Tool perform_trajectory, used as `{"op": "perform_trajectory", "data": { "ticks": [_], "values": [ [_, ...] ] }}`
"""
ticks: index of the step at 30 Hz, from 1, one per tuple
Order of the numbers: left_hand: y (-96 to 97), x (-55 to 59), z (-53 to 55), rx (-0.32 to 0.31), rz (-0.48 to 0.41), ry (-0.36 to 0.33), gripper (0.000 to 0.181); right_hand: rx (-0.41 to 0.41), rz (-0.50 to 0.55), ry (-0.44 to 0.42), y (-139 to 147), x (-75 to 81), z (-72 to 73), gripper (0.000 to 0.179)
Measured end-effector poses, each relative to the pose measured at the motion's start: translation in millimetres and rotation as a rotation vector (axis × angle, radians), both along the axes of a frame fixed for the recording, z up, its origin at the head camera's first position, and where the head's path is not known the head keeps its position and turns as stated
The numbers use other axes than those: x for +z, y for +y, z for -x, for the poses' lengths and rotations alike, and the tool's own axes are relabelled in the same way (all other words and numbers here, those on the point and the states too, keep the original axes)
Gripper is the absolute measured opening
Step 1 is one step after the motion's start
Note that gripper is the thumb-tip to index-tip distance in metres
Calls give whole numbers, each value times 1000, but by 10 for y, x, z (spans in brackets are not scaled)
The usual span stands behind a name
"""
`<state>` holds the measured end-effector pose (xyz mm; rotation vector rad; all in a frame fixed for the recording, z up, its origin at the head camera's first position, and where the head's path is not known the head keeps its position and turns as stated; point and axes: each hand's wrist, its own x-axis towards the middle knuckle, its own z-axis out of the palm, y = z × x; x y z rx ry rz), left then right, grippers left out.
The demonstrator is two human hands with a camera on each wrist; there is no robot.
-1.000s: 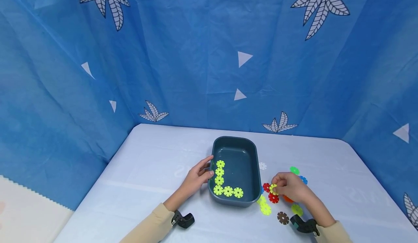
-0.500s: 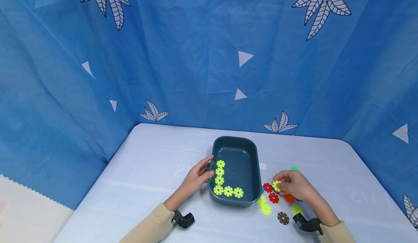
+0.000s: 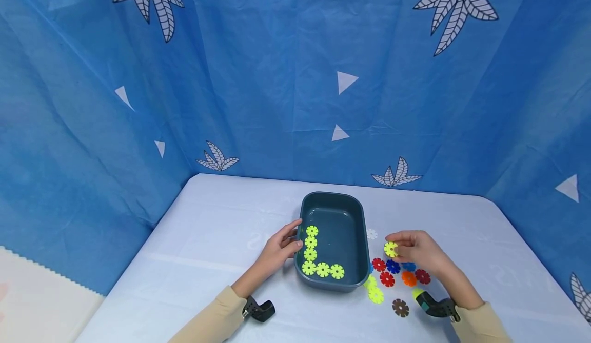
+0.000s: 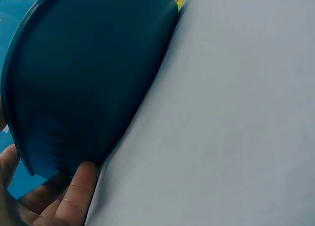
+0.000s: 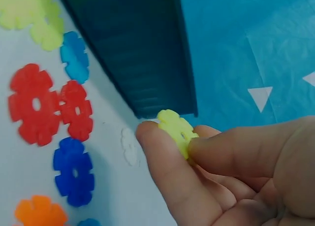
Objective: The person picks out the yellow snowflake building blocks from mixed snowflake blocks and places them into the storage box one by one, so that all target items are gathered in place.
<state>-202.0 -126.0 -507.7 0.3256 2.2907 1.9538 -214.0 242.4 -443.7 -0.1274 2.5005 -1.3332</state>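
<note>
A dark teal plastic tub [image 3: 334, 240] stands mid-table. My left hand [image 3: 278, 249] holds its left wall, thumb at the rim; in the left wrist view, fingers [image 4: 81, 191] touch the outer side low down. Inside the tub, yellow-green snowflake discs [image 3: 310, 255] form an L along the left and near sides. Right of the tub, my right hand [image 3: 417, 253] pinches one yellow snowflake disc [image 5: 173, 130] between thumb and finger, raised above the table. Loose below that hand lie red discs [image 3: 387, 279], a dark blue disc [image 3: 393, 266] and an orange disc [image 3: 408, 279].
Beside the tub's right wall lie a white disc [image 3: 371, 234] and yellow discs [image 3: 376, 295]. A brown disc [image 3: 400, 307] is nearer me. A blue patterned cloth [image 3: 295, 76] hangs behind the white-covered table [image 3: 231, 215].
My right hand has lifted the yellow disc and moved slightly away from me, uncovering the dark blue, orange and red discs beneath. The left hand and the tub have stayed put.
</note>
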Motion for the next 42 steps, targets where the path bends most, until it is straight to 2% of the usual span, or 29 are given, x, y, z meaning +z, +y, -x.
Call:
{"op": "perform_trajectory", "data": {
  "ticks": [4, 10, 20, 25, 32, 42],
  "values": [
    [2, 9, -3, 2, 2, 0, 61, -12, 26, -11, -11, 50, 47, 34],
    [7, 5, 0, -2, 5, 5, 61, 16, 80, -15, -45, 150, 115, 37],
    [1, -20, -4, -2, 29, 10, 60, -11, 46, -9, -292, 315, 301, 37],
    [-1, -24, -4, 0, 25, 6, 60, 0, 36, 3, -451, 389, 414, 35],
    [4, 1, -15, 5, 21, -5, 59, 61, 38, 7, -658, 404, 615, 33],
    [1, 15, -8, 2, 16, 1, 59, 70, 40, 22, -1027, 362, 840, 28]
  ]
}}
